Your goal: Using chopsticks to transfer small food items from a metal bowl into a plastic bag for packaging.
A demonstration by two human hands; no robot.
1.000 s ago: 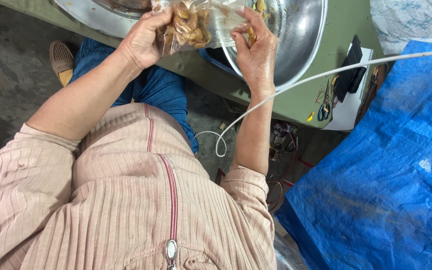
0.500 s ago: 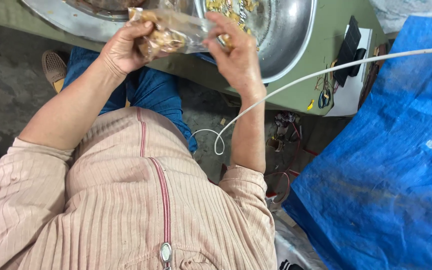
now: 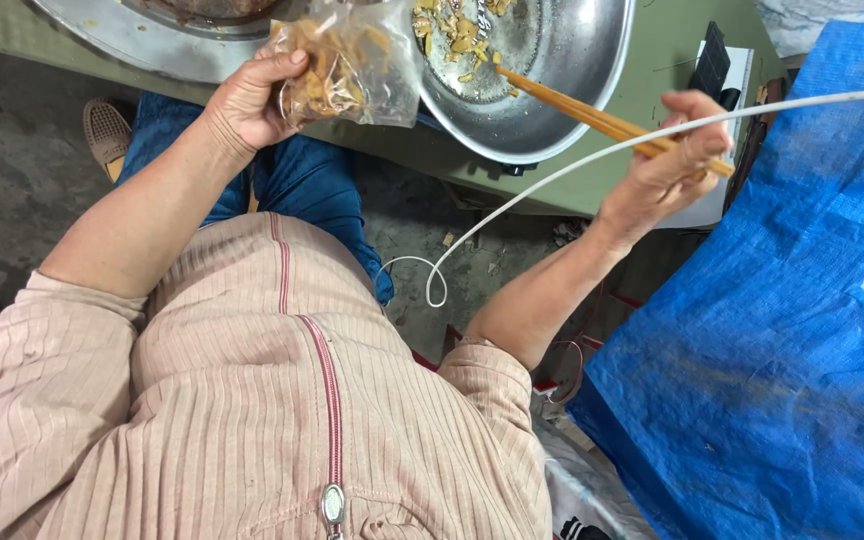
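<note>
Over the desk's near edge, my left hand [image 3: 247,100] grips the half-filled plastic bag [image 3: 352,60], while my right hand [image 3: 667,165] pinches chopsticks [image 3: 592,115] toward pieces left in the metal bowl [image 3: 552,90].

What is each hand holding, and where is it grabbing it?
The left hand grips a clear plastic bag of brownish food by its lower side. The right hand holds wooden chopsticks near their back ends, tips toward the metal bowl.

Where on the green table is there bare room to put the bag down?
Bare green table shows between the steel bowl and the white paper with black items. The strip before the left tray is narrow.
</note>
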